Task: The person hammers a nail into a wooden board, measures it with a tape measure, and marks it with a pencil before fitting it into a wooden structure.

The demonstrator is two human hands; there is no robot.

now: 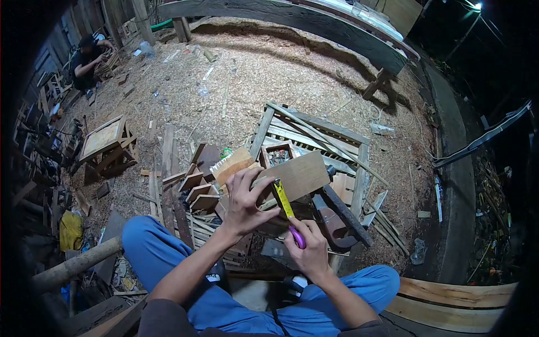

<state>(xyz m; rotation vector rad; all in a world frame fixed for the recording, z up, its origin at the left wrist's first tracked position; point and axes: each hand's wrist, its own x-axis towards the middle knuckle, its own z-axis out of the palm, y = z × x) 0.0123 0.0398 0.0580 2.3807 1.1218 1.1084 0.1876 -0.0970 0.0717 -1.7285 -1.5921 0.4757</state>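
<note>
A flat light-brown board [300, 173] lies tilted in front of me, with a smaller orange-brown wood piece [233, 164] to its left. My right hand [309, 244] is wrapped round a purple tape measure [297, 236]. Its yellow blade [282, 197] runs out to the board's near left part. My left hand [245, 200] is beside the blade end, thumb and fingers apart, with its fingertips near the two wood pieces; whether it grips either one cannot be made out.
A slatted wooden frame [364, 178] and a dark clamp-like tool [337, 219] lie beyond and right. Wood pieces [202, 191] are stacked left. A small wooden stand [104, 140] is farther left. Another person [87, 64] crouches at the upper left. A long beam [292, 22] crosses the top.
</note>
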